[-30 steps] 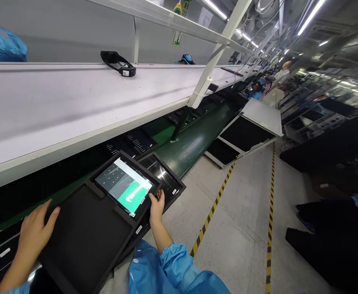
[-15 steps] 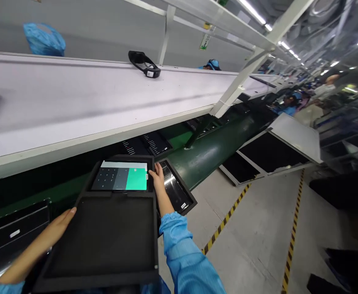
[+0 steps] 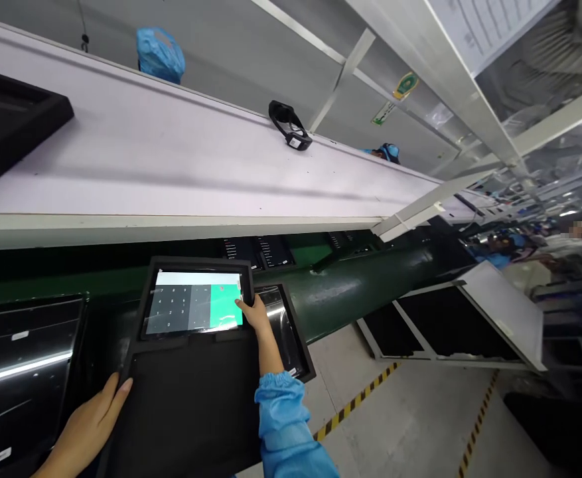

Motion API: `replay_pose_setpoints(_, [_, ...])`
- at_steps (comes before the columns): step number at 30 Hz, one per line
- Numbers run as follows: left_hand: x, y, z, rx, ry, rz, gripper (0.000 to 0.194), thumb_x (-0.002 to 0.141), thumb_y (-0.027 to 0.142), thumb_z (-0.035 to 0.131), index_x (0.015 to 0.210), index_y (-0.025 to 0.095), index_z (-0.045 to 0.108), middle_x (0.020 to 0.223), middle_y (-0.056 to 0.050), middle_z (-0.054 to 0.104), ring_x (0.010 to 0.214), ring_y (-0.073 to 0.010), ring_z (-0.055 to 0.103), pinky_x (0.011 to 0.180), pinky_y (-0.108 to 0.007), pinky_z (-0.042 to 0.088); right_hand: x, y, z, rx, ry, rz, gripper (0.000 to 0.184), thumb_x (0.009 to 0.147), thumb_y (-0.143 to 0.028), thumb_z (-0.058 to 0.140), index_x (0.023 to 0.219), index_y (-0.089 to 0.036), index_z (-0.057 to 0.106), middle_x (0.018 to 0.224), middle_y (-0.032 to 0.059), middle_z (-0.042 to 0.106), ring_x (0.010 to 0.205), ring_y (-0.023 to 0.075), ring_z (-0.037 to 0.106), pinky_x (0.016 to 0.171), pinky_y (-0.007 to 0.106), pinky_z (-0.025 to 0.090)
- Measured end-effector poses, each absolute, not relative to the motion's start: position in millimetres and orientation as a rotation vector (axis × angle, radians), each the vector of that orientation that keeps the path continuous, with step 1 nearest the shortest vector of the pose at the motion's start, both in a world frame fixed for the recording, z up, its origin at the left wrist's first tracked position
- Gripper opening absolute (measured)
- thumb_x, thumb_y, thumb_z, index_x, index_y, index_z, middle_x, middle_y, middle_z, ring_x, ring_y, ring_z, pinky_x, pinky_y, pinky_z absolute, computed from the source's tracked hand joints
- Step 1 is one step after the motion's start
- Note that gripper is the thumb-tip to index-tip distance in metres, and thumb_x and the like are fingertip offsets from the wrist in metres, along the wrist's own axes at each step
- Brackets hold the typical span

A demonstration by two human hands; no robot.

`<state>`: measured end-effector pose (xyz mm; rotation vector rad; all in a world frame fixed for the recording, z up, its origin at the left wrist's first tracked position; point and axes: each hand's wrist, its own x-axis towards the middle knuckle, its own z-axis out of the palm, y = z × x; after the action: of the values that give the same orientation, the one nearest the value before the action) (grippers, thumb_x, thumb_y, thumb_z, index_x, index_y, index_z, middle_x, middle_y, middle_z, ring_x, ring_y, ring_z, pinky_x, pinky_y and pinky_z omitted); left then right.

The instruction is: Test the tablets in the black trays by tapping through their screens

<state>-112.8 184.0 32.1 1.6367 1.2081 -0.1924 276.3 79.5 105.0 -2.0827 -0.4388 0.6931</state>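
Item: one lit tablet [image 3: 194,302], showing a keypad and green panel, seated in the far recess of a black foam tray [image 3: 186,405], which lies against a dark green rounded housing [image 3: 355,285] below a white bench [image 3: 171,153]. Left hand [image 3: 89,431]: open, fingers spread, flat against the tray's left edge, no grip. Right hand [image 3: 255,315]: fingers in a narrow curl at the tablet's right edge, with a blue sleeve [image 3: 281,425] behind; whether they clamp cannot be told. Adjacent right: a second tray [image 3: 281,328] holding dark glass. Adjacent left: a dark panel [image 3: 22,358]. Status: one screen lit; neighbouring glass unlit; the tray's near section bare.
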Motion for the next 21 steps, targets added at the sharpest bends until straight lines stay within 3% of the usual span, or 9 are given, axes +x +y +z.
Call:
replay_pose_setpoints(5, [-112.8,176.9,24.5,1.507,1.297,-0.101,0.093,0.075,0.085,0.031,0.146,0.024,0.035,0.150,-0.007,0.046,0.141,-0.0251,0.035,0.122,-0.043,0.027,272.5,73.1,101.6,-1.951,-0.481,0.700,0.056,0.071,-0.040,0.074,0.122,-0.022,0.057,0.115,0.0073,0.069,0.110,0.0268,0.064,0.096,0.040,0.048])
replay_pose_setpoints(9, [-112.1,170.4,24.2,1.440,1.329,0.024,0.085,0.078,0.082,0.036,0.142,0.027,0.041,0.149,-0.007,0.047,0.140,-0.0265,0.039,0.118,-0.044,0.034,271.4,65.3,99.7,-1.864,-0.536,0.739,0.074,0.063,-0.029,0.078,0.131,-0.025,0.050,0.117,0.0038,0.068,0.106,0.0249,0.064,0.095,0.038,0.049])
replay_pose_setpoints(12, [-103.3,176.6,39.5,1.447,1.291,0.072,0.074,0.080,0.079,0.040,0.139,0.034,0.044,0.141,-0.004,0.056,0.132,-0.0310,0.050,0.110,-0.050,0.043,270.9,70.2,100.2,-1.939,-0.505,0.692,0.067,0.068,-0.037,0.075,0.129,-0.024,0.053,0.116,0.0056,0.068,0.107,0.0261,0.064,0.096,0.040,0.048])
replay_pose_setpoints(15, [-81.3,194.9,61.9,1.500,1.249,0.228,0.073,0.083,0.075,0.042,0.146,0.037,0.036,0.142,-0.004,0.054,0.131,-0.0317,0.050,0.107,-0.053,0.044,270.0,76.0,101.6,-2.041,-0.502,0.584,0.060,0.073,-0.044,0.071,0.126,-0.021,0.057,0.119,0.0091,0.068,0.111,0.0280,0.063,0.098,0.041,0.047])
replay_pose_setpoints(21, [-9.6,252.8,88.2,1.648,1.156,0.447,0.082,0.087,0.066,0.045,0.154,0.023,0.023,0.155,-0.014,0.038,0.140,-0.0327,0.039,0.115,-0.050,0.034,272.0,70.9,99.3,-1.912,-0.600,0.590,0.064,0.069,-0.036,0.072,0.130,-0.023,0.056,0.122,0.0068,0.068,0.115,0.0283,0.062,0.099,0.040,0.048])
